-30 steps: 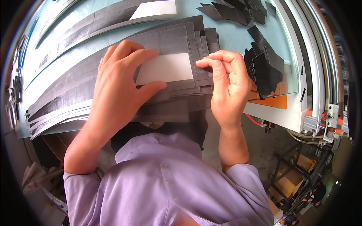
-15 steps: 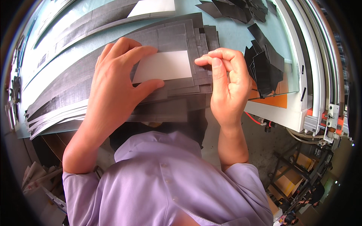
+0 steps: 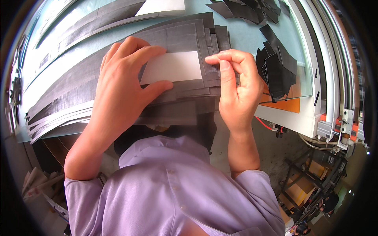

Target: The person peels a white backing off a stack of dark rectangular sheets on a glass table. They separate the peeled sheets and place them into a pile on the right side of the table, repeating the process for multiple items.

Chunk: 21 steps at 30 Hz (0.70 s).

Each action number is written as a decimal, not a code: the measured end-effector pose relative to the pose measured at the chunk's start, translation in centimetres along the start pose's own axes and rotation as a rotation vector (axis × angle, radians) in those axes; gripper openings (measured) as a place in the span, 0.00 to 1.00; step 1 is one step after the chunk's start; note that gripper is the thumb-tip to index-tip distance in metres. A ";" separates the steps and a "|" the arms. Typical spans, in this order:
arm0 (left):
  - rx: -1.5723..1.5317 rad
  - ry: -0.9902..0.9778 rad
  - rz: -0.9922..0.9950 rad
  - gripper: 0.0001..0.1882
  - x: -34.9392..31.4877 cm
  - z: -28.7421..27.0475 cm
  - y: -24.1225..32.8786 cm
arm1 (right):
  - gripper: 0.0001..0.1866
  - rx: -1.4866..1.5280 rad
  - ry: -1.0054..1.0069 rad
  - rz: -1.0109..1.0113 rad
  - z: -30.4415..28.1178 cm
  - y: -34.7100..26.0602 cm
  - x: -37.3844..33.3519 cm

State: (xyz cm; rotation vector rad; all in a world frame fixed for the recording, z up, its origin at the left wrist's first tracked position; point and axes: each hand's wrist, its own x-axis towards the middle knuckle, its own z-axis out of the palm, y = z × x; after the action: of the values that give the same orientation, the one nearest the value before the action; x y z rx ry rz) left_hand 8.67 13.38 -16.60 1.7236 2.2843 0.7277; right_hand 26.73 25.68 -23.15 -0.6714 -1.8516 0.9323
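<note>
A white rectangular card (image 3: 173,67) lies on top of a layered stack of dark grey sheets (image 3: 179,37). My left hand (image 3: 122,78) is open over the stack, thumb and index finger spread along the card's near and far edges at its left end. The hand's palm hides whatever lies beneath it. To the right of the card, my right hand (image 3: 241,84) is raised near the stack's stepped right edges. Its fingers are loosely bent, the index finger points left, and nothing shows in its grasp.
Dark cut pieces lie in a pile (image 3: 277,67) on the right of the glass tabletop (image 3: 240,35), with another pile (image 3: 252,10) farther back. More long dark sheets (image 3: 98,17) are at the far left. A metal rail (image 3: 334,59) runs along the right side.
The white card, the stack and my left hand sit slightly farther up and right in the picture. My right hand has barely moved.
</note>
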 end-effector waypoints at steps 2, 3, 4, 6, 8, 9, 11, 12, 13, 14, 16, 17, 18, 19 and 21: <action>0.000 -0.003 -0.002 0.28 0.0 0.0 0.0 | 0.03 -0.026 0.002 -0.052 0.1 0.2 0.0; -0.002 -0.007 -0.005 0.28 0.0 0.0 0.0 | 0.03 -0.040 0.003 -0.078 0.1 0.2 0.0; -0.004 -0.012 -0.008 0.28 0.0 0.0 0.0 | 0.03 -0.033 -0.001 -0.074 0.1 0.2 0.0; -0.001 -0.008 -0.004 0.28 0.0 0.0 -0.1 | 0.03 -0.022 -0.013 -0.072 0.0 0.0 0.0; 0.000 -0.008 -0.001 0.28 0.0 0.0 -0.1 | 0.03 -0.015 -0.028 -0.084 0.0 0.0 0.0; -0.001 -0.009 0.001 0.28 0.1 0.0 -0.1 | 0.03 -0.024 -0.039 -0.093 0.0 0.0 0.1; 0.000 -0.011 0.003 0.28 0.1 -0.1 -0.1 | 0.04 -0.052 -0.066 -0.112 0.0 -0.1 0.1; 0.002 -0.011 0.002 0.28 0.1 -0.1 0.0 | 0.04 -0.072 -0.081 -0.121 0.0 -0.2 0.2; 0.004 -0.012 0.002 0.28 0.0 -0.1 0.0 | 0.04 -0.105 -0.111 -0.142 -0.1 -0.3 0.2; 0.004 -0.008 0.004 0.28 0.0 -0.1 -0.1 | 0.05 -0.138 -0.141 -0.162 -0.2 -0.3 0.3; 0.004 -0.001 0.010 0.28 0.0 0.0 -0.1 | 0.06 -0.161 -0.166 -0.177 -0.3 -0.3 0.3; 0.006 0.001 0.013 0.28 0.0 0.0 -0.2 | 0.06 -0.152 -0.162 -0.172 -0.2 -0.3 0.2; 0.007 0.003 0.015 0.28 0.0 0.1 -0.2 | 0.06 -0.146 -0.161 -0.172 -0.2 -0.3 0.2; 0.008 0.006 0.017 0.28 -0.1 0.1 -0.2 | 0.06 -0.141 -0.161 -0.171 -0.2 -0.3 0.2; 0.006 0.006 0.017 0.28 -0.1 0.1 -0.3 | 0.06 -0.135 -0.151 -0.164 -0.1 -0.3 0.2</action>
State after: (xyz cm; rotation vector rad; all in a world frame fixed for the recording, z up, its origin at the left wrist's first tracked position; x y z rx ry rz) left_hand 8.50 13.29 -16.83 1.7476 2.2809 0.7316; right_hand 26.73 25.69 -22.76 -0.5324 -2.0845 0.7738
